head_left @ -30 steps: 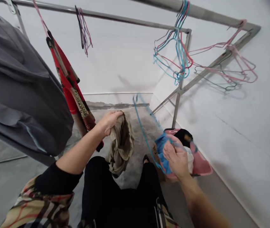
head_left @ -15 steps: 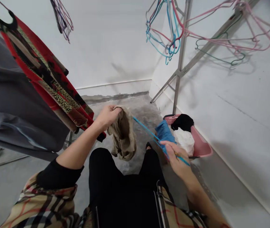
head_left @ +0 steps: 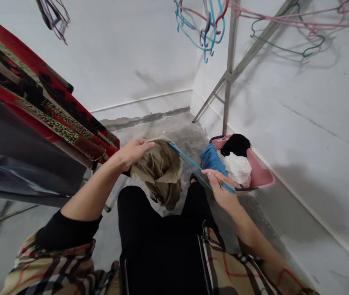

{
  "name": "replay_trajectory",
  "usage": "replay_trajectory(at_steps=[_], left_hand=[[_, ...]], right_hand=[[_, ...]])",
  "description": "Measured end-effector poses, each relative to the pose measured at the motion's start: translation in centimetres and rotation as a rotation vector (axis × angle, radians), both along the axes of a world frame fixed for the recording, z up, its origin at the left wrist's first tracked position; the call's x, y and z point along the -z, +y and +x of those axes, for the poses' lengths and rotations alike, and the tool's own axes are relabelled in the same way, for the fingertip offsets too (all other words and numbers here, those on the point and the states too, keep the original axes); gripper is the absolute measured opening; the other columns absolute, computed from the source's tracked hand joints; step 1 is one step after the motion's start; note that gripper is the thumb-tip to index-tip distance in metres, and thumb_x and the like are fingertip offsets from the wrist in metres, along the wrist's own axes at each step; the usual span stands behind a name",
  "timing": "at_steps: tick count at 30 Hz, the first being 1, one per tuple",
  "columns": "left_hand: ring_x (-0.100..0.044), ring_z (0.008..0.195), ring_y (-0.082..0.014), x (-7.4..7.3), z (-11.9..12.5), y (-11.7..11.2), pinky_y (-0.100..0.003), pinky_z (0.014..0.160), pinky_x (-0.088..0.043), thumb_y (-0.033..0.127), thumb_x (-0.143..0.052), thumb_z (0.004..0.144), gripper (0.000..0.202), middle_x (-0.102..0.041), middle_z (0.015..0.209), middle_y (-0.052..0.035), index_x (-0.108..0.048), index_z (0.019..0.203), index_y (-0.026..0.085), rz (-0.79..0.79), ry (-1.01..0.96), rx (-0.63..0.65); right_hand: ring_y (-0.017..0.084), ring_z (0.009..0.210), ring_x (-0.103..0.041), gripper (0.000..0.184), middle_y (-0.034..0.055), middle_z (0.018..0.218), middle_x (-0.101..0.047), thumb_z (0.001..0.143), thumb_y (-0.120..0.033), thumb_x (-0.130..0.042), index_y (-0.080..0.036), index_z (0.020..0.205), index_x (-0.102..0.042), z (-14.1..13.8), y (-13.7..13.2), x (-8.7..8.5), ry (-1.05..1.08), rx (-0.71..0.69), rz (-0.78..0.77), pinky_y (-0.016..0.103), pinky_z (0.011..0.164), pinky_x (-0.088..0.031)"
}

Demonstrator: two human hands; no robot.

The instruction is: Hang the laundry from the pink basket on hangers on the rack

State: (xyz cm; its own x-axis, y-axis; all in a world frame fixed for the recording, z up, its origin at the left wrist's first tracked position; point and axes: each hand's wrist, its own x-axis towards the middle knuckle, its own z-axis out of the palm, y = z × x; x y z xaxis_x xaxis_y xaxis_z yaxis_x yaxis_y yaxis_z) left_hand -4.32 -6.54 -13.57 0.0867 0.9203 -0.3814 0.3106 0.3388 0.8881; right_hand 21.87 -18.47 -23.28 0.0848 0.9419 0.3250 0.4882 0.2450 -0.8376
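A bunched khaki garment [head_left: 163,168] hangs in front of my knees; its exact kind cannot be made out. My left hand [head_left: 134,153] pinches its upper left edge between thumb and fingers. From the right, my right hand [head_left: 221,188] is closed around a blue clothes hanger [head_left: 188,158]. The hanger's far end reaches the garment's upper right edge, and its tip is hidden in or behind the cloth there.
A pink basket [head_left: 262,174] with blue, white and black clothes stands at the right wall. Above it, several hangers [head_left: 214,28] hang from a metal rack [head_left: 228,76]. Red patterned cloth [head_left: 51,110] and a grey cloth [head_left: 23,155] hang at left.
The khaki garment's top has spread wider, and the hanger's far end has come up to its edge. My right hand has shifted slightly left and up. The view has tilted a little.
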Motion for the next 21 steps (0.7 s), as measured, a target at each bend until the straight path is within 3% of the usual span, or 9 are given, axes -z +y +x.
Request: replay_trajectory(at_steps=[3, 6, 9, 12, 16, 18, 21], left_hand=[[-0.066, 0.051, -0.0216, -0.3, 0.1, -0.1, -0.035, 0.052, -0.057, 0.032, -0.065, 0.076, 0.019, -0.070, 0.064, -0.0081, -0.068, 0.076, 0.014, -0.167, -0.154, -0.118], [-0.067, 0.053, -0.0207, -0.6, 0.3, -0.2, -0.034, 0.054, -0.058, 0.027, -0.061, 0.080, 0.016, -0.070, 0.063, -0.0077, -0.067, 0.076, 0.013, -0.185, -0.257, -0.192], [-0.064, 0.050, -0.0189, -0.8, 0.7, -0.4, -0.031, 0.050, -0.056, 0.027, -0.059, 0.082, 0.017, -0.068, 0.060, -0.0061, -0.065, 0.074, 0.013, -0.170, -0.295, -0.220], [-0.063, 0.051, -0.0173, -0.6, 1.4, -1.1, -0.028, 0.051, -0.055, 0.031, -0.062, 0.080, 0.019, -0.066, 0.060, -0.0049, -0.065, 0.076, 0.013, -0.094, -0.316, -0.177], [-0.062, 0.057, -0.0153, 0.5, 2.8, -3.4, -0.024, 0.055, -0.051, 0.045, -0.061, 0.081, 0.032, -0.064, 0.062, -0.0016, -0.067, 0.086, 0.014, 0.126, -0.233, 0.074], [-0.059, 0.058, -0.0137, 1.1, 3.4, -4.8, -0.022, 0.054, -0.047, 0.049, -0.055, 0.085, 0.039, -0.063, 0.065, -0.0006, -0.069, 0.092, 0.014, 0.244, -0.090, 0.287], [-0.060, 0.064, -0.0146, 1.7, 3.7, -6.5, -0.024, 0.060, -0.047, 0.042, -0.042, 0.093, 0.040, -0.068, 0.076, -0.0025, -0.067, 0.110, 0.016, 0.430, 0.255, 0.610]], right_hand=[[0.009, 0.045, -0.041, 0.037, -0.0033, 0.052, -0.048, 0.097, -0.045, -0.043, -0.021, 0.096, -0.071, 1.1, -1.0, -0.2, 0.094, -0.078, -0.161, 0.024, 0.047, -0.034], [0.008, 0.044, -0.033, 0.038, -0.0048, 0.049, -0.040, 0.097, -0.047, -0.042, -0.021, 0.098, -0.070, 1.9, -2.0, -0.4, 0.165, -0.148, -0.246, 0.023, 0.044, -0.027], [0.008, 0.044, -0.033, 0.039, -0.0050, 0.049, -0.039, 0.097, -0.046, -0.042, -0.020, 0.098, -0.071, 1.6, -2.2, -0.8, 0.151, -0.244, -0.259, 0.023, 0.045, -0.027], [0.009, 0.050, -0.043, 0.036, -0.0018, 0.057, -0.053, 0.096, -0.043, -0.045, -0.020, 0.095, -0.072, 0.0, -1.4, -0.8, 0.101, -0.270, -0.224, 0.023, 0.051, -0.036], [0.013, 0.063, -0.055, 0.037, 0.0022, 0.072, -0.064, 0.095, -0.045, -0.044, -0.020, 0.091, -0.072, -3.1, 0.9, 0.8, 0.145, -0.201, -0.108, 0.025, 0.063, -0.046], [0.015, 0.066, -0.056, 0.041, 0.0035, 0.072, -0.064, 0.095, -0.049, -0.042, -0.020, 0.086, -0.071, -4.4, 2.2, 1.7, 0.183, -0.154, -0.035, 0.027, 0.068, -0.048], [0.016, 0.062, -0.053, 0.044, 0.0034, 0.067, -0.061, 0.093, -0.052, -0.042, -0.019, 0.080, -0.068, -5.3, 3.6, 2.1, 0.217, -0.111, 0.028, 0.028, 0.065, -0.048]])
